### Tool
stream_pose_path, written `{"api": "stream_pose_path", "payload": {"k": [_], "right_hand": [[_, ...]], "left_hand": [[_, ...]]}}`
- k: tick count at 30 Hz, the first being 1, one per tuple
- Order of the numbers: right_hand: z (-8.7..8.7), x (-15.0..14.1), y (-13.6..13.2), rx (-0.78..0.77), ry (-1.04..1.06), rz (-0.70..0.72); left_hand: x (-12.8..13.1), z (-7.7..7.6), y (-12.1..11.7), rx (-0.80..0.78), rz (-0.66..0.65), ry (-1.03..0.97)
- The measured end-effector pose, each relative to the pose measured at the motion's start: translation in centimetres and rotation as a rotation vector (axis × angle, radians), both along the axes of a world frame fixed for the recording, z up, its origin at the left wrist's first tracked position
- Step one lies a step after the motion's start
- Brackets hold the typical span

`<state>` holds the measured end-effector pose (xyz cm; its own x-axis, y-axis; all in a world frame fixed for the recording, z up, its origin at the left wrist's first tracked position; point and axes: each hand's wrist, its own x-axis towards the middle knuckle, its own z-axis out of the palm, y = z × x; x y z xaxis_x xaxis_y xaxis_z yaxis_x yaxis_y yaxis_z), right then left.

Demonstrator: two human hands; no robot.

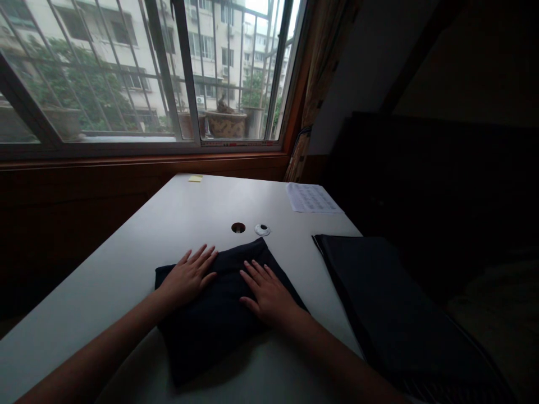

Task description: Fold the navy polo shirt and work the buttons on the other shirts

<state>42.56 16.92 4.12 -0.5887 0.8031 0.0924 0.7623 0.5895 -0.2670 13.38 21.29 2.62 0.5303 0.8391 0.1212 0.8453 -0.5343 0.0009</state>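
A dark navy piece of folded cloth [219, 325], perhaps a garment, lies on the white table [126, 269] in front of me. My left hand [189, 278] rests on its upper left part, palm down with the fingers stretched out. On the upper right part lies my right hand [265, 292], also flat, its fingers spread. Neither hand grips the cloth. Both thumbs point inward, and dark fabric shows between the two hands. The near edge of the cloth is in deep shadow, so its folds there are hard to make out.
More dark fabric [379, 292] lies at the table's right side. Beyond my hands are a round hole [238, 228] and a white round cap [262, 229]. A printed sheet [314, 197] and a yellow note [195, 178] lie at the far edge, below a barred window [193, 84].
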Motion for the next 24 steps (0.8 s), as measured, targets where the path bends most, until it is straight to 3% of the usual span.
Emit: {"api": "stream_pose_path", "payload": {"k": [6,9,12,15,18,24], "right_hand": [[-0.7,1.6,-1.4,-0.061,-0.045,0.003],[-0.1,2.3,-2.0,-0.079,-0.066,-0.007],[0.7,2.1,-1.8,-0.088,-0.074,-0.002],[1.1,0.9,0.0,-0.029,-0.045,0.023],[0.8,-0.5,2.9,0.022,-0.033,0.076],[-0.6,-0.5,8.1,-0.01,-0.107,-0.08]], "left_hand": [[-2.5,-0.3,1.2,-0.041,0.122,0.006],[-2.0,0.5,0.7,0.041,0.127,0.007],[-0.6,1.3,-0.5,0.141,0.039,-0.001],[1.0,1.5,-2.1,0.124,-0.088,-0.012],[1.7,0.8,-3.1,0.074,-0.133,-0.014],[0.4,-0.6,-3.6,0.056,-0.004,-0.03]]}}
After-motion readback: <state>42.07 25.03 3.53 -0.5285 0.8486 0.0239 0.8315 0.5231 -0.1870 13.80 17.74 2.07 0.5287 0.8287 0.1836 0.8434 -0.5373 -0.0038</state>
